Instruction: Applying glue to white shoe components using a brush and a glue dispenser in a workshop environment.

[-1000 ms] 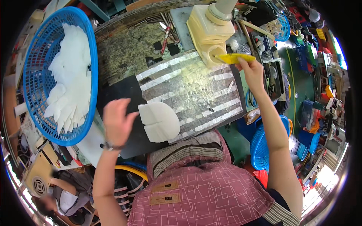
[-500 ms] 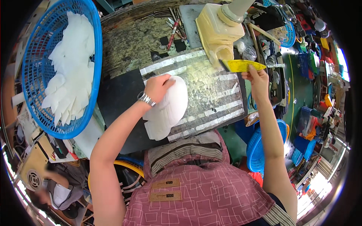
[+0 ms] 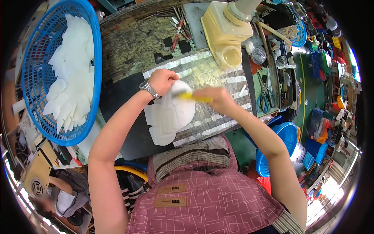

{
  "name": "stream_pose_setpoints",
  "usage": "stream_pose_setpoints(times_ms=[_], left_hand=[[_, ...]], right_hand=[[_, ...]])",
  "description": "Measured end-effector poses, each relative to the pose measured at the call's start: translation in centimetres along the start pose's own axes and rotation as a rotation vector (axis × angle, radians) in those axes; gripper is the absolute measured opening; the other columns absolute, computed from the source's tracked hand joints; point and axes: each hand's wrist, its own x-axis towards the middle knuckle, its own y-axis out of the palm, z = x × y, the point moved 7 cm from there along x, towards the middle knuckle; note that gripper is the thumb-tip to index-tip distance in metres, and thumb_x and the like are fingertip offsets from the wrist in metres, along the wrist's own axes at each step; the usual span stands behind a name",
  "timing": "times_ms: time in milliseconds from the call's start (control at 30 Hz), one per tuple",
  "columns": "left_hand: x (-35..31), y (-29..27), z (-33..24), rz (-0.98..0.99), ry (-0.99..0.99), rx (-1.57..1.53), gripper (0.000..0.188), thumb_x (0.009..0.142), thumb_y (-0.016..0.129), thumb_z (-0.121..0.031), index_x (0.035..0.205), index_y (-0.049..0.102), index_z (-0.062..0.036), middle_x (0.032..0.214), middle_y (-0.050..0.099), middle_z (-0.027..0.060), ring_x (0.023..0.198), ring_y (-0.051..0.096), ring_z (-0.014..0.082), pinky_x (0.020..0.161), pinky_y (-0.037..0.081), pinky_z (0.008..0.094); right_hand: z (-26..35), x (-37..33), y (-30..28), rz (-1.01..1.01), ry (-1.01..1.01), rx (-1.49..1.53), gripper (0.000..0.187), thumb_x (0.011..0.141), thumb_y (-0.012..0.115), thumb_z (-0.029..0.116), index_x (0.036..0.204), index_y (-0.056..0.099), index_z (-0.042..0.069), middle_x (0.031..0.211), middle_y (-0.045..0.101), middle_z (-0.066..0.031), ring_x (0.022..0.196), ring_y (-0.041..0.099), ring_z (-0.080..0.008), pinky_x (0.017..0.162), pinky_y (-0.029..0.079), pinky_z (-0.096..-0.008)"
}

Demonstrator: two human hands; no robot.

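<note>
Possibly the brush point(image 3: 188, 96), pushed hard, could skew the white pieces point(image 3: 167, 121) left of the pot point(image 3: 226, 26) — left hand point(image 3: 162, 80) fingers pinch only their far edge; right hand point(image 3: 220, 99) fingers grip the brush.

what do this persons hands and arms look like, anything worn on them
The left hand and right hand wear no gloves, and both forearms are bare. A silver-coloured metal-link watch circles the left wrist; the right shows none. Dark cloth and a striped band show beside the right upper arm.
</note>
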Motion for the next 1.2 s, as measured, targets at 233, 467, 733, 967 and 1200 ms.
stream_pose_setpoints(times_ms=[233, 467, 733, 967, 1200], left_hand=[[-0.6, -0.6, -1.2, -0.014, 0.011, 0.03, 0.016, 0.07, 0.057, -0.005, 0.084, 0.063, -0.0062, 0.072, 0.062, 0.0086, 0.067, 0.059, 0.0212, 0.062, 0.046, 0.032], [-6.8, -6.6, -11.6, -0.55, 0.471, 0.01, 0.014, 0.072, 0.053, -0.001, 0.085, 0.055, -0.0063, 0.07, 0.056, 0.0081, 0.067, 0.054, 0.0268, 0.058, 0.045, 0.0339], [-10.6, 8.6, -12.2, -0.156, 1.115, 0.463, 0.011, 0.066, 0.053, -0.009, 0.076, 0.049, -0.0072, 0.064, 0.044, -0.0004, 0.063, 0.047, 0.0132, 0.056, 0.039, 0.023], [-10.4, 11.3, -11.7, -0.147, 1.128, 0.504, 0.008, 0.066, 0.053, -0.011, 0.071, 0.046, -0.0081, 0.064, 0.045, -0.0005, 0.064, 0.047, 0.0133, 0.056, 0.039, 0.024], [-10.4, 11.0, -11.1, -0.151, 1.093, 0.453, 0.011, 0.066, 0.054, -0.01, 0.075, 0.048, -0.0084, 0.067, 0.044, 0.0, 0.065, 0.046, 0.0137, 0.056, 0.038, 0.0243]], right_hand=[[-2.3, -1.3, -1.8, -0.145, 0.121, -0.158, 0.017, 0.074, 0.059, 0.005, 0.09, 0.064, 0.005, 0.081, 0.064, -0.0121, 0.069, 0.062, -0.0259, 0.062, 0.05, -0.0295], [-1.9, -9.5, -2.2, -0.157, 0.682, 0.403, 0.015, 0.077, 0.056, 0.008, 0.087, 0.061, -0.002, 0.077, 0.064, -0.0087, 0.071, 0.061, -0.015, 0.068, 0.048, -0.027], [-1.1, -5.2, -4.3, -0.02, 0.391, 0.087, 0.018, 0.076, 0.058, 0.003, 0.092, 0.063, 0.004, 0.083, 0.064, -0.0073, 0.07, 0.061, -0.0167, 0.066, 0.047, -0.0264], [-1.3, -3.2, -2.9, 0.372, 0.181, -0.077, 0.015, 0.075, 0.059, 0.009, 0.089, 0.064, 0.006, 0.08, 0.063, -0.012, 0.067, 0.061, -0.0241, 0.06, 0.047, -0.0297], [-3.0, -3.8, -5.8, -0.04, 0.115, -0.227, 0.018, 0.073, 0.057, 0.006, 0.09, 0.064, 0.007, 0.073, 0.061, -0.0128, 0.06, 0.059, -0.0236, 0.054, 0.046, -0.0289]])
